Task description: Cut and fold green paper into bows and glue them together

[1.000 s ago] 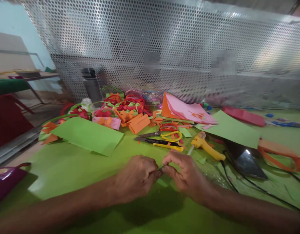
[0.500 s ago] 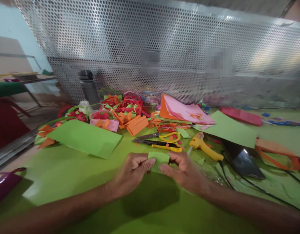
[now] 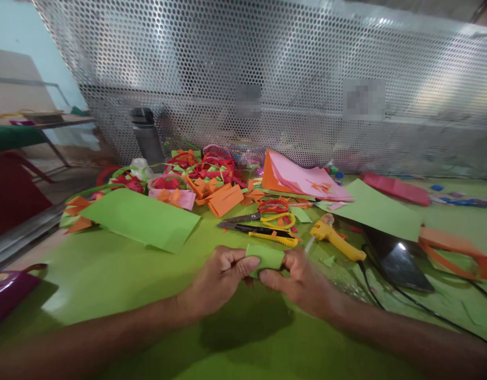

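A small piece of light green paper is held above the table between both hands. My left hand pinches its left end, thumb on the near face. On the opposite end, my right hand is closed with the thumb below the paper's lower edge. Just beyond the hands lie scissors with red and yellow handles, and a yellow box cutter. A yellow glue gun rests to the right of them, its cord running toward me.
A green sheet lies left, before a heap of red, orange and green paper pieces. A grey bottle stands behind. Pink sheets, a dark phone and an orange paper strip are at right. Perforated metal borders the back.
The green paper has tilted and turned slightly in my fingers, and my right thumb has slid down off its face toward the lower edge. The whole view has shifted a little.
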The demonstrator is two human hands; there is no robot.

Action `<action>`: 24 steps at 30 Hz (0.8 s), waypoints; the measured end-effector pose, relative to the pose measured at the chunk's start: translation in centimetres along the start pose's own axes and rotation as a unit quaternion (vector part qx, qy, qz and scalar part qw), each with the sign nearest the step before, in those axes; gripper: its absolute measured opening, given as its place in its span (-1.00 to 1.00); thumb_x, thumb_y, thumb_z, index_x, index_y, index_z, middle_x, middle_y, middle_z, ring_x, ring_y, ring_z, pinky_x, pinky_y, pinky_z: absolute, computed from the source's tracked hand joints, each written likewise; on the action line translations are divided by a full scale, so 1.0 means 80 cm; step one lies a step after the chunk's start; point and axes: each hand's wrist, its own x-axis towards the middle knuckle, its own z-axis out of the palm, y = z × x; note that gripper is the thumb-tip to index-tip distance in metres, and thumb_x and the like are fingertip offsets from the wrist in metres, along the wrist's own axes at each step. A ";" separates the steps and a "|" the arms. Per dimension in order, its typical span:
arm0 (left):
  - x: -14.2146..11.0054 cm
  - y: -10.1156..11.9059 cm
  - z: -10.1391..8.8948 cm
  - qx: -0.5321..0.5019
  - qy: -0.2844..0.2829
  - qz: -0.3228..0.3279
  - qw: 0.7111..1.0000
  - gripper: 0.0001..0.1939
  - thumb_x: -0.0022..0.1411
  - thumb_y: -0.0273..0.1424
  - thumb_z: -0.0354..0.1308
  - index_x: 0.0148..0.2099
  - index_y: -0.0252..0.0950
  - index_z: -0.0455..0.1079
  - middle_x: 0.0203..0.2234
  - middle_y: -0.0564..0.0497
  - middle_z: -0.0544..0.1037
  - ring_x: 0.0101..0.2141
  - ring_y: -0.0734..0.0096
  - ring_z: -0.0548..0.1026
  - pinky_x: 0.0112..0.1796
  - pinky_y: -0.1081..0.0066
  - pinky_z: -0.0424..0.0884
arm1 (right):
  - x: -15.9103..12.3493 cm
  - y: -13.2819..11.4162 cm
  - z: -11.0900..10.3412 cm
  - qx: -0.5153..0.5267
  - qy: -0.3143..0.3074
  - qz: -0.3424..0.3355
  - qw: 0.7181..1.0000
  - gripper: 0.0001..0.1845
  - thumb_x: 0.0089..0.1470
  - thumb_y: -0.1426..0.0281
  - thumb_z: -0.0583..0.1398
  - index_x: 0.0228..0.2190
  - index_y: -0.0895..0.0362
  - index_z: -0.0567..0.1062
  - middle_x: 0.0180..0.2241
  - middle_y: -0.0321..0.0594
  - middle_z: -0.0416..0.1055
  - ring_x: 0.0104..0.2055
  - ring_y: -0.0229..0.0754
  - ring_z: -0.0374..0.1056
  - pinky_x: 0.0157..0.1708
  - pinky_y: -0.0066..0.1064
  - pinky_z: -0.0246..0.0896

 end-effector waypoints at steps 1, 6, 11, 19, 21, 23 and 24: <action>0.001 -0.002 -0.002 0.003 -0.015 -0.005 1.000 -0.64 0.21 -0.27 -0.02 -0.54 -0.37 0.34 -0.67 0.08 0.32 -0.59 0.51 0.24 -0.53 0.52 0.16 | -0.001 0.002 -0.001 -0.023 0.004 -0.005 1.000 -0.87 0.04 0.42 0.14 -0.47 0.13 0.50 -0.55 -0.35 0.39 -0.50 -0.28 0.28 -0.48 -0.49 0.21; 0.002 -0.006 -0.009 0.071 -0.056 0.002 0.996 -0.76 0.14 -0.39 0.07 -0.52 -0.37 0.40 -0.68 0.11 0.30 -0.59 0.53 0.22 -0.56 0.54 0.11 | -0.008 0.016 -0.002 -0.199 0.078 -0.042 0.976 -0.88 0.01 0.42 0.16 -0.51 0.09 0.49 -0.61 -0.30 0.40 -0.51 -0.17 0.32 -0.47 -0.39 0.26; 0.002 -0.001 -0.006 0.049 -0.015 0.000 0.999 -0.76 0.11 -0.40 0.07 -0.57 -0.34 0.32 -0.71 0.11 0.29 -0.63 0.53 0.20 -0.59 0.53 0.09 | -0.007 0.014 -0.001 -0.314 0.100 -0.085 0.940 -0.75 0.06 0.33 0.12 -0.59 0.11 0.44 -0.61 -0.20 0.40 -0.56 -0.17 0.29 -0.53 -0.37 0.21; 0.003 0.003 -0.006 -0.069 0.055 -0.049 0.995 -0.75 0.11 -0.27 0.07 -0.51 -0.33 0.25 -0.65 0.10 0.28 -0.60 0.53 0.18 -0.55 0.49 0.11 | -0.003 0.015 0.000 -0.106 0.028 0.016 0.994 -0.87 0.04 0.38 0.14 -0.50 0.13 0.43 -0.55 -0.33 0.38 -0.49 -0.23 0.32 -0.46 -0.44 0.24; 0.001 0.007 -0.009 -0.004 0.054 -0.020 0.998 -0.76 0.13 -0.31 0.04 -0.52 -0.31 0.20 -0.65 0.12 0.23 -0.59 0.53 0.16 -0.56 0.49 0.09 | -0.001 0.016 0.001 -0.026 0.014 0.022 0.999 -0.91 0.02 0.37 0.18 -0.41 0.13 0.44 -0.50 -0.32 0.40 -0.45 -0.22 0.33 -0.47 -0.45 0.25; 0.000 0.010 -0.010 0.093 0.039 0.010 0.995 -0.80 0.12 -0.40 0.01 -0.53 -0.30 0.18 -0.66 0.14 0.20 -0.59 0.53 0.15 -0.55 0.50 0.05 | 0.001 0.015 0.000 -0.001 0.046 0.004 0.999 -0.77 -0.04 0.33 0.24 -0.29 0.14 0.43 -0.43 -0.29 0.42 -0.40 -0.20 0.34 -0.45 -0.43 0.26; -0.001 0.011 -0.010 0.142 0.026 0.023 0.989 -0.82 0.10 -0.45 0.00 -0.54 -0.30 0.18 -0.66 0.14 0.20 -0.58 0.52 0.15 -0.54 0.49 0.05 | 0.002 0.014 -0.002 -0.014 0.066 -0.008 0.998 -0.74 -0.05 0.32 0.25 -0.27 0.14 0.43 -0.43 -0.28 0.42 -0.40 -0.21 0.33 -0.44 -0.42 0.25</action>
